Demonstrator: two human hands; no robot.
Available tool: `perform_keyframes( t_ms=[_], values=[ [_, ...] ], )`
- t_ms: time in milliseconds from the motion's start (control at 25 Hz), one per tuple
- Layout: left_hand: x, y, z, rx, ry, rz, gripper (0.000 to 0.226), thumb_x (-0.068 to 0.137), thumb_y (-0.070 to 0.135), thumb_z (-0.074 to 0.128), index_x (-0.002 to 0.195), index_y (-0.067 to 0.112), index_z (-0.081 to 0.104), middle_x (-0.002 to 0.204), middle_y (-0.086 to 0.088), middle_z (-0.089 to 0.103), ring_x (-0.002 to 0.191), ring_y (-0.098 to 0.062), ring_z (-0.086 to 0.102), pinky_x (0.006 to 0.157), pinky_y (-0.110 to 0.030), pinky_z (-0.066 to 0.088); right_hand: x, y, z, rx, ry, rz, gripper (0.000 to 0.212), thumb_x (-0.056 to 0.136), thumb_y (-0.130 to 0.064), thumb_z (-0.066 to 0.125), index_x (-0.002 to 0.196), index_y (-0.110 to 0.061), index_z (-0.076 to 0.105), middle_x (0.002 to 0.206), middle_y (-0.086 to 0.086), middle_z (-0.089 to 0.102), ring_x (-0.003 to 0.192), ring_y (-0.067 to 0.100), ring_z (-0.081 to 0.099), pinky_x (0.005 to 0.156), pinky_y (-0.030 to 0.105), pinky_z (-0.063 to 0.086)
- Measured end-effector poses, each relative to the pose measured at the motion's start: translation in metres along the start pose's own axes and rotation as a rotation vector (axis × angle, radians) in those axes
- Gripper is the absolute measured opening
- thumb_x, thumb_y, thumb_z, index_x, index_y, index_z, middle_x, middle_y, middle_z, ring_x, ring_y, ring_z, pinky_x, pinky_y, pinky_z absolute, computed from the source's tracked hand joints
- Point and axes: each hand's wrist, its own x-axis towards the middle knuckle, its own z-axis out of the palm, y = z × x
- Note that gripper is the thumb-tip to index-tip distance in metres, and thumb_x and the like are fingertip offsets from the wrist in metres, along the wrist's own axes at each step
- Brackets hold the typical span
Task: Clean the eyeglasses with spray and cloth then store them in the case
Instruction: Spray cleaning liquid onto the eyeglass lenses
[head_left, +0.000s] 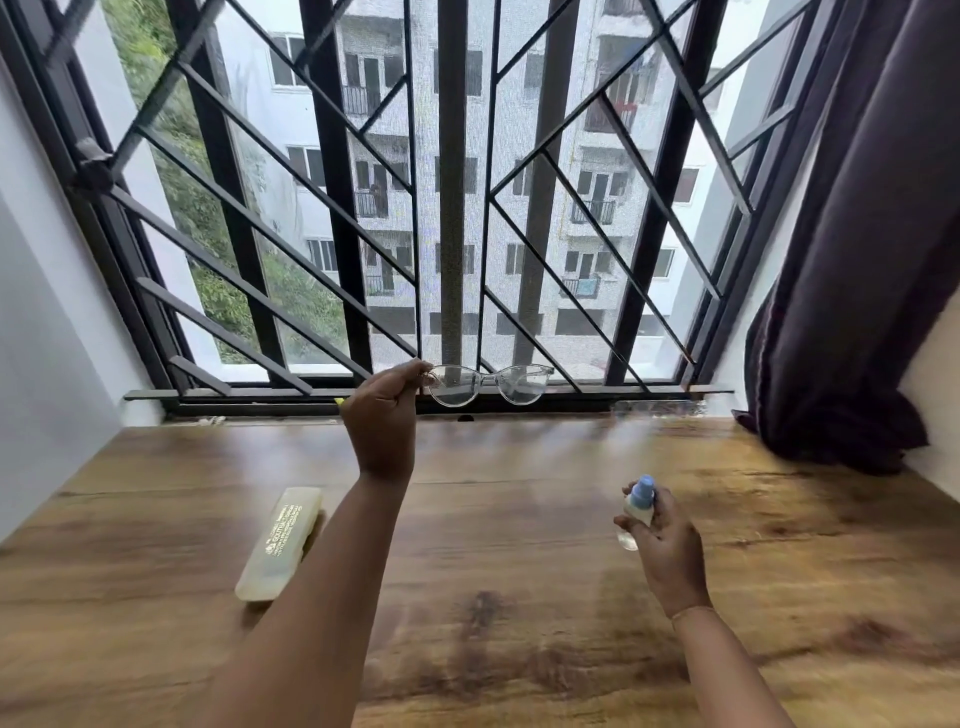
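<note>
Two containers in the head view. Close by the left forearm, flat on the wooden table (519, 571), a pale yellow case (278, 543), lid down, printed side up (contents not visible). Further right, a small spray bottle (636, 512) with blue top and clear body, wrapped in the curled fingers of the right grip (660, 535), held above the table; fill level impossible to tell. Raised before the window grille (322, 218), clear-framed eyeglasses (488, 383), pinched at one end by the left grip (382, 415). At far right, a dark curtain (857, 260).
</note>
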Motion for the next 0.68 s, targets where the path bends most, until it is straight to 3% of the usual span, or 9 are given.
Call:
perform_keyframes(
  t_ms=[120,280,440,560,680],
  values=[
    [-0.003,-0.003,0.000,-0.001,0.002,0.002,0.016,0.073,-0.003,0.068,0.085,0.004,0.075,0.080,-0.009,0.073,0.082,-0.006,0.064,0.073,-0.006,0.045,-0.003,0.002,0.003,-0.007,-0.006,0.039,0.036,0.073,0.006,0.071,0.105,-0.006,0.060,0.091,0.008,0.062,0.091,0.029,0.059,0.077,0.036,0.045],
    [-0.006,-0.004,-0.001,-0.002,0.006,-0.017,0.016,0.072,-0.001,0.068,0.085,0.005,0.075,0.079,-0.007,0.073,0.081,-0.005,0.063,0.070,-0.012,0.047,-0.008,0.008,0.005,-0.099,0.008,0.040,0.036,0.072,0.007,0.071,0.105,-0.002,0.060,0.092,0.010,0.063,0.087,0.026,0.057,0.068,0.024,0.038],
    [-0.009,-0.006,-0.001,-0.010,-0.008,-0.024,0.015,0.072,0.001,0.069,0.086,0.004,0.074,0.080,-0.008,0.073,0.079,-0.008,0.064,0.070,-0.018,0.049,-0.011,0.013,0.003,-0.151,0.003,0.035,0.034,0.070,0.007,0.072,0.102,0.001,0.060,0.092,0.018,0.066,0.084,0.031,0.059,0.070,0.031,0.041],
    [-0.010,-0.007,-0.001,-0.032,-0.010,-0.052,0.015,0.073,0.003,0.069,0.087,0.006,0.075,0.081,-0.005,0.073,0.078,-0.009,0.065,0.071,-0.028,0.052,-0.013,0.012,0.002,-0.130,0.005,0.058,0.033,0.070,0.006,0.072,0.101,0.001,0.061,0.088,0.015,0.067,0.082,0.026,0.058,0.067,0.023,0.040],
    [-0.011,-0.007,-0.001,-0.010,-0.009,-0.036,0.014,0.073,0.003,0.069,0.085,0.006,0.075,0.081,-0.007,0.073,0.078,-0.009,0.065,0.070,-0.029,0.051,-0.015,0.014,0.002,-0.117,0.007,0.075,0.033,0.071,0.007,0.071,0.101,-0.001,0.061,0.086,0.012,0.065,0.082,0.027,0.058,0.064,0.009,0.039]
  ],
)
